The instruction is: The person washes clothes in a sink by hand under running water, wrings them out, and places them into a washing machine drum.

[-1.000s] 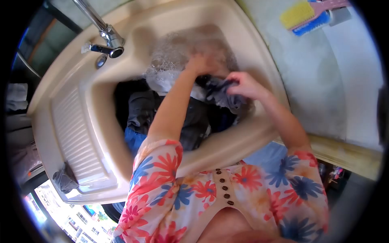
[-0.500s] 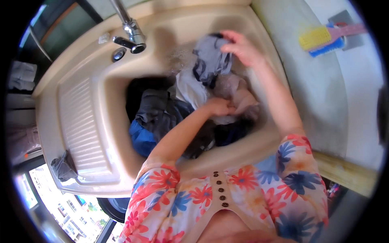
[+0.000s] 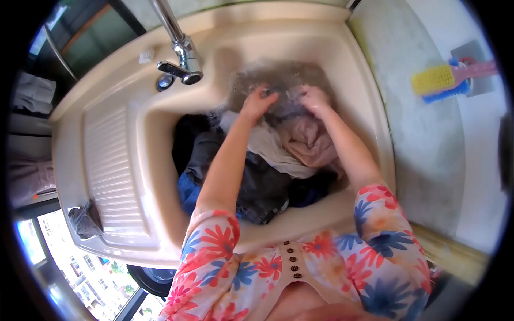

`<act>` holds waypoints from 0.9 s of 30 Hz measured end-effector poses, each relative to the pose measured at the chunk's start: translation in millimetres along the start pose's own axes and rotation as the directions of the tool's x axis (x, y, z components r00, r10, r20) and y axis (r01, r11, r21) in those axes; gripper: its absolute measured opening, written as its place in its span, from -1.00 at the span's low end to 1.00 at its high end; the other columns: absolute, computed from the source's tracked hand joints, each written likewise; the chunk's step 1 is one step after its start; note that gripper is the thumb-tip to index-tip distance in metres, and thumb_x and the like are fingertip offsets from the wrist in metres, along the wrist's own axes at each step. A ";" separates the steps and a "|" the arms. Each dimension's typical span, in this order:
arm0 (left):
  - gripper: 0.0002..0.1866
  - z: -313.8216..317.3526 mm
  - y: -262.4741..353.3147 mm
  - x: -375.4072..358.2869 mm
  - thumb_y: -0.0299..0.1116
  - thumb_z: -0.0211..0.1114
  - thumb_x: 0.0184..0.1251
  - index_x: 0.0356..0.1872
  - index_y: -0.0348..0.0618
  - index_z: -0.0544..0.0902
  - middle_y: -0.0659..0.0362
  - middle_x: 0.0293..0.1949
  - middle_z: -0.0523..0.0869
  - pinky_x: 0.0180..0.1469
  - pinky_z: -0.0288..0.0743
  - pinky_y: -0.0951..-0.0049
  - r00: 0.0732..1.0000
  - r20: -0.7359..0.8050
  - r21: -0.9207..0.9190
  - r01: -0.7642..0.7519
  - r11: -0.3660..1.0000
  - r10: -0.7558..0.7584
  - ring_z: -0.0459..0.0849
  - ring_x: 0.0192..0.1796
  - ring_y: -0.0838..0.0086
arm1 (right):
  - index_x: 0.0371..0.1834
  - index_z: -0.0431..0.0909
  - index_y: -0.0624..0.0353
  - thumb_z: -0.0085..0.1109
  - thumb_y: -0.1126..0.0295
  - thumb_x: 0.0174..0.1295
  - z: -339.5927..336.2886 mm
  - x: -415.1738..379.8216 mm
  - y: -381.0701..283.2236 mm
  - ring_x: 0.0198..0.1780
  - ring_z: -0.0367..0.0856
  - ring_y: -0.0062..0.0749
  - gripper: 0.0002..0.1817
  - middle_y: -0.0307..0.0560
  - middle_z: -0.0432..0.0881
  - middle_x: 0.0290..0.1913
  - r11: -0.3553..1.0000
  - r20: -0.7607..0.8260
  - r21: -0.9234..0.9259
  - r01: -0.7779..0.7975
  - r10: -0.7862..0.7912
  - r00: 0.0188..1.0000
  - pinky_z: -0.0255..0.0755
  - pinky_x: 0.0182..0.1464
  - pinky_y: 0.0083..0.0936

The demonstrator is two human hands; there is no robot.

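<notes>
My left hand (image 3: pixel 258 102) is at the edge of the cloudy water (image 3: pixel 278 75) in the basin, its thumb and fingers apart. To its right, my right hand (image 3: pixel 315 100) has its fingers curled on a wet grey cloth (image 3: pixel 286 104), mostly under the water and blurred. Just below my hands are a beige-pink cloth (image 3: pixel 308 142) and a whitish cloth (image 3: pixel 270 147). Dark grey clothes (image 3: pixel 259 184), a blue cloth (image 3: pixel 189 193) and black fabric (image 3: pixel 187 136) fill the lower and left part of the basin.
A chrome faucet (image 3: pixel 184 59) stands at the back left of the cream sink (image 3: pixel 155 139). Left are a ribbed washboard (image 3: pixel 112 171) and a small grey cloth (image 3: pixel 85 220). A yellow brush (image 3: pixel 433 80) and a blue brush (image 3: pixel 447 95) lie to the right.
The grey cloth has gone down into the water. My left hand has left the beige-pink cloth and moved up and left; my right hand has come down to the water.
</notes>
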State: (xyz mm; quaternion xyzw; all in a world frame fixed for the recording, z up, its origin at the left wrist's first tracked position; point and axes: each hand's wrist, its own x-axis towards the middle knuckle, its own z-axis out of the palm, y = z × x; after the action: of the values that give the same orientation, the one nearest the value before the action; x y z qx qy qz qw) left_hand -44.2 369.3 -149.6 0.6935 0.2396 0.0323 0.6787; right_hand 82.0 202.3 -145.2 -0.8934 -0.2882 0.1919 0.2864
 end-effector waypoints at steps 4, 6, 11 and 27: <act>-0.32 -2.8 -9.9 -6.6 0.11 0.16 0.14 0.17 -0.16 0.34 0.10 0.11 0.45 0.10 0.32 0.36 0.934 0.052 -0.523 0.326 0.787 -0.353 0.44 0.09 0.31 | -0.27 0.56 0.27 0.06 0.29 -0.01 39.8 29.0 63.9 -0.26 0.58 -0.02 -0.70 0.13 0.59 -0.25 0.875 -0.322 0.455 -0.166 0.336 0.885 0.44 -0.19 -0.36; -0.29 -0.2 -5.2 -5.5 0.14 0.13 0.14 0.18 -0.19 0.32 0.10 0.13 0.43 0.11 0.32 0.35 0.917 0.191 -0.724 0.372 0.581 -0.349 0.40 0.13 0.34 | -0.30 0.55 0.25 0.06 0.25 0.02 67.3 26.6 42.7 -0.29 0.58 -0.02 -0.70 0.11 0.61 -0.33 0.934 -0.326 0.357 -0.025 0.150 0.933 0.44 -0.22 -0.29; -0.53 12.8 -15.2 -43.9 0.04 0.06 0.22 -0.05 -0.12 0.51 0.13 -0.09 0.60 0.10 0.35 0.28 0.987 -0.066 -0.978 -0.093 0.185 0.144 0.52 0.01 0.33 | -0.44 0.47 0.16 0.17 0.21 0.00 30.9 -74.9 -156.1 -0.44 0.51 -0.10 -0.76 -0.02 0.48 -0.50 0.819 -0.277 0.089 0.566 -0.526 0.804 0.40 -0.41 -0.38; -0.35 2.8 -15.5 -5.5 -0.19 0.34 -0.06 0.12 -0.20 0.38 0.15 -0.24 0.60 -0.14 0.44 0.48 0.999 0.004 0.698 -0.034 0.716 0.044 0.54 -0.15 0.47 | -0.15 0.52 0.25 0.23 0.08 -0.09 5.3 1.7 -7.6 -0.16 0.58 -0.12 -0.49 0.12 0.60 -0.23 0.967 -0.007 -0.253 0.012 -0.015 1.000 0.44 -0.11 -0.31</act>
State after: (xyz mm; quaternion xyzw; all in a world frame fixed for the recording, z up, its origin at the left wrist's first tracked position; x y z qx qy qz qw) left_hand -52.4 364.1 -163.0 0.9027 0.2239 -0.0413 0.3652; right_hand 77.5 210.6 -144.9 -0.9215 -0.3151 0.1475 0.1726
